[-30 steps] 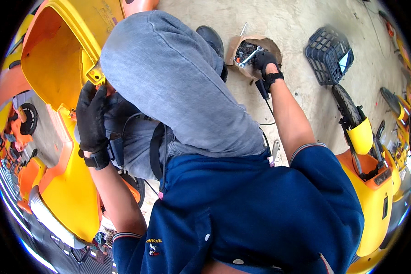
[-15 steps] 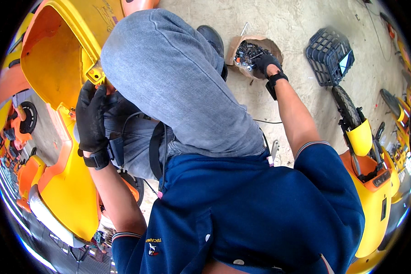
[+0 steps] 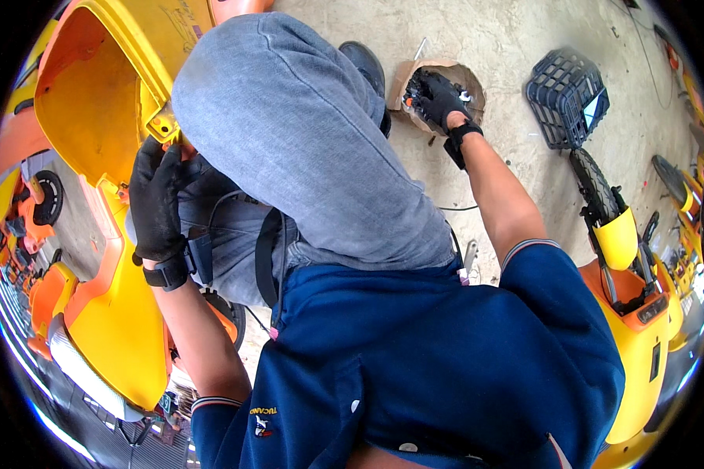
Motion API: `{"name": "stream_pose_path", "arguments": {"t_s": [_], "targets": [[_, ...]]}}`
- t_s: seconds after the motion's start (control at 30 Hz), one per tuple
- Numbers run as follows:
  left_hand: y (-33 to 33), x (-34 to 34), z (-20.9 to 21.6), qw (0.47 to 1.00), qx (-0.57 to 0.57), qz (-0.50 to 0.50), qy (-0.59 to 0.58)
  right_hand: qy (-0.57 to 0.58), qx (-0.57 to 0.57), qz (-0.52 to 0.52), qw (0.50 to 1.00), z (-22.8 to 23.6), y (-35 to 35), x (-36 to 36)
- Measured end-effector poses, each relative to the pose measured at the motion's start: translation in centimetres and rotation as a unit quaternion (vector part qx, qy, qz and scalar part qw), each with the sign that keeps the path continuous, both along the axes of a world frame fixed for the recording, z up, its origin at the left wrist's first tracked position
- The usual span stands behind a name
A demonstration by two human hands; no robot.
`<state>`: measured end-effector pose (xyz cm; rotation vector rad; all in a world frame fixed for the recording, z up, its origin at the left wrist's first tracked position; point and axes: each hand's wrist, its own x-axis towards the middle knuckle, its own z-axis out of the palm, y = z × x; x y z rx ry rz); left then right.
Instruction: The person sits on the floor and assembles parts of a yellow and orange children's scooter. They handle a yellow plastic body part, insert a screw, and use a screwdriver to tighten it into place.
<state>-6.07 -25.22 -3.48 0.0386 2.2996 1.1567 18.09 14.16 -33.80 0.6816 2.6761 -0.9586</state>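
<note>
Left hand on the panel at left; right hand in the bowl (crate to its right)

the yellow body panel is a big curved plastic shell, orange on some edges, with its hollow inner side open to the camera; it stands tilted at the person's left, and a small bracket shows at its lower edge; the cardboard box is small, brown, open on top; it lies on the concrete floor, with small dark parts inside.
</note>
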Motion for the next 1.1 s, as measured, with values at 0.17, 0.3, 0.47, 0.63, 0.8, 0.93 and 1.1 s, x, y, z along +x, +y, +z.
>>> {"name": "stream_pose_path", "arguments": {"t_s": [0.17, 0.3, 0.47, 0.63, 0.8, 0.93, 1.1], "targets": [[-0.4, 0.2, -0.3, 0.998, -0.003, -0.043, 0.053, -0.166, 0.000, 0.129, 0.978, 2.1, 1.2, 1.1], [0.0, 0.4, 0.0, 1.000, -0.010, -0.013, 0.021, -0.257, -0.036, 0.106, 0.960, 6.8, 2.6, 0.6], [0.3, 0.4, 0.0, 1.000, 0.016, 0.023, -0.001, -0.150, -0.031, -0.089, 0.984, 3.7, 3.8, 2.7], [0.3, 0.4, 0.1, 1.000, 0.003, -0.004, 0.022, -0.022, -0.002, -0.165, 0.986, 0.0, 3.6, 2.6], [-0.1, 0.1, 0.1, 1.000, -0.008, -0.019, 0.009, -0.023, 0.053, -0.163, 0.985, -2.3, 3.3, 1.4], [0.4, 0.3, 0.2, 1.000, 0.012, 0.007, 0.008, -0.068, -0.010, -0.167, 0.983, -3.2, 3.3, 0.7], [0.7, 0.7, 0.6, 1.000, 0.002, 0.029, 0.002, -0.041, -0.076, 0.058, 0.995, -1.9, 2.3, 1.3]]}}
